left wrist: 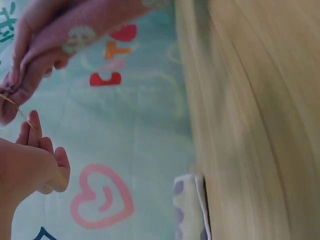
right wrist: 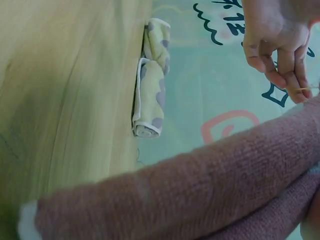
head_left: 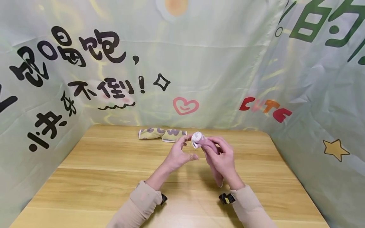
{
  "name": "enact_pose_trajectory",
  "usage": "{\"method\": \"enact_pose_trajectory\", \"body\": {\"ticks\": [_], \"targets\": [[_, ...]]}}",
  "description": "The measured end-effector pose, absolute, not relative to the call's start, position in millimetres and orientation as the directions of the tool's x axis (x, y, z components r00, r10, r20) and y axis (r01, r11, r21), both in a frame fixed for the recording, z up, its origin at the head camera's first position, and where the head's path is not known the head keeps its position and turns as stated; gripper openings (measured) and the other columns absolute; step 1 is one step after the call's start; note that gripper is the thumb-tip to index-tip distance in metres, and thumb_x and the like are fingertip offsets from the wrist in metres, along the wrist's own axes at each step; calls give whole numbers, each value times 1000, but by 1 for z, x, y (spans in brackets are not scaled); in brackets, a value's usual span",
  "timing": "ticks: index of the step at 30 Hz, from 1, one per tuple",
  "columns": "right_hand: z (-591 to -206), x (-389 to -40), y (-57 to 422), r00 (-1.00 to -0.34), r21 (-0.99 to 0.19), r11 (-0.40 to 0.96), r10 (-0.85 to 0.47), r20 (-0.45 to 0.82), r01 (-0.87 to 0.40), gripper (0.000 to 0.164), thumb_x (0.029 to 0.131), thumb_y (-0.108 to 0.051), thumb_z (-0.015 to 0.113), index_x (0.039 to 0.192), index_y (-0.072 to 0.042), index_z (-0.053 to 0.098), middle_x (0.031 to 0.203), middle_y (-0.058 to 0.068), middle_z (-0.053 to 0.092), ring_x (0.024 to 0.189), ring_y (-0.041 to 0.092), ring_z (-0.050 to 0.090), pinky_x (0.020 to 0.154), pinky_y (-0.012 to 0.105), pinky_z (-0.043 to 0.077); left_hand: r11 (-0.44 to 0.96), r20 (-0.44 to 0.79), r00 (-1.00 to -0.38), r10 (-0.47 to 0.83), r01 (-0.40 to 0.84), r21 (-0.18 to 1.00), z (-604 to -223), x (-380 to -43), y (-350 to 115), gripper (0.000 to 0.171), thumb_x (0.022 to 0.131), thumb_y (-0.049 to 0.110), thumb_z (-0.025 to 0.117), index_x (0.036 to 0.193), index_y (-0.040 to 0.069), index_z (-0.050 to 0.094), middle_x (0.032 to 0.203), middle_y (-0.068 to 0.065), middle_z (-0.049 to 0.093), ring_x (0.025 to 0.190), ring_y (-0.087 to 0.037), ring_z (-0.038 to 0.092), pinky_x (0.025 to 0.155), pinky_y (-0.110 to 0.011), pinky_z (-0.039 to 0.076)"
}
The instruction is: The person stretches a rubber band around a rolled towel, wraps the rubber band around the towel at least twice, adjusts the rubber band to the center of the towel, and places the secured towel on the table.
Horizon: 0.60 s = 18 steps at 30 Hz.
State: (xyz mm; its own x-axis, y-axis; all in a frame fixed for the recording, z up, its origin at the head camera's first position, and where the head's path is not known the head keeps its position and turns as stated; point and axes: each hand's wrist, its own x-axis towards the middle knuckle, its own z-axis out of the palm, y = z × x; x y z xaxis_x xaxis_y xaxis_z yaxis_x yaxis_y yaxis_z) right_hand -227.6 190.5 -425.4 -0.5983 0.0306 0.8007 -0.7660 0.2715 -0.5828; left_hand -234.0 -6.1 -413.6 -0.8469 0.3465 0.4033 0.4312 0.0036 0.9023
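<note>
My right hand (head_left: 225, 158) grips a rolled mauve towel (head_left: 209, 146), its white-edged coiled end facing up and left. The rest of the towel hangs down below that hand, and its pale pattern (left wrist: 80, 40) shows in the left wrist view. Just left of the roll is my left hand (head_left: 177, 155), thumb spread away from its curved fingers. A thin yellowish rubber band (left wrist: 22, 116) stretches from the towel's end to those fingers, which hook it. In the right wrist view the band (right wrist: 304, 89) is seen at the fingertips. Part of the band is hidden behind the towel.
A yellow towel with grey-purple patches (head_left: 151, 133), rolled and narrowed at its middle, lies at the back of the wooden table (head_left: 114, 177). Printed cloth walls (head_left: 216, 76) stand behind the table and at both sides.
</note>
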Motion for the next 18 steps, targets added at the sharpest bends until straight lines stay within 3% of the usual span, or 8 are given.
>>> {"method": "enact_pose_trajectory", "body": {"ticks": [4,7,13,16,18], "targets": [[-427,-229,191,-563,-518,291,-96,821,-804,40,72,23,81,107,5,74,103,20,72,97,6,66,82,15,53,134,342,-870,354,409,903,-414,-238,-11,93,72,40,95,145,2,51,148,-20,46,145,-41,33,120,-64,26],[-427,-229,191,-560,-499,294,-175,810,-815,37,75,19,81,107,1,76,103,16,74,98,16,69,87,17,53,173,338,-876,343,413,894,-414,-242,-15,80,72,19,97,140,8,57,144,-14,46,140,-34,38,117,-65,29],[-434,-233,188,-499,-421,281,-335,799,-863,29,82,9,81,108,-1,77,103,13,73,93,29,71,88,20,56,227,335,-869,365,432,873,-412,-246,-26,67,72,20,97,130,14,62,136,-5,50,132,-26,39,114,-66,32],[-439,-233,182,-453,-364,281,-400,797,-888,15,94,-7,77,109,-2,77,105,12,71,91,27,71,84,20,57,282,325,-862,389,447,849,-410,-246,-30,61,74,22,96,125,18,64,134,-6,50,129,-25,40,110,-66,37],[-441,-233,178,-435,-322,314,-424,794,-893,21,101,-22,70,108,-3,77,106,12,70,90,26,71,82,21,58,305,328,-854,403,464,832,-410,-246,-31,58,76,25,96,124,19,64,133,-5,51,127,-25,41,107,-64,39]]}}
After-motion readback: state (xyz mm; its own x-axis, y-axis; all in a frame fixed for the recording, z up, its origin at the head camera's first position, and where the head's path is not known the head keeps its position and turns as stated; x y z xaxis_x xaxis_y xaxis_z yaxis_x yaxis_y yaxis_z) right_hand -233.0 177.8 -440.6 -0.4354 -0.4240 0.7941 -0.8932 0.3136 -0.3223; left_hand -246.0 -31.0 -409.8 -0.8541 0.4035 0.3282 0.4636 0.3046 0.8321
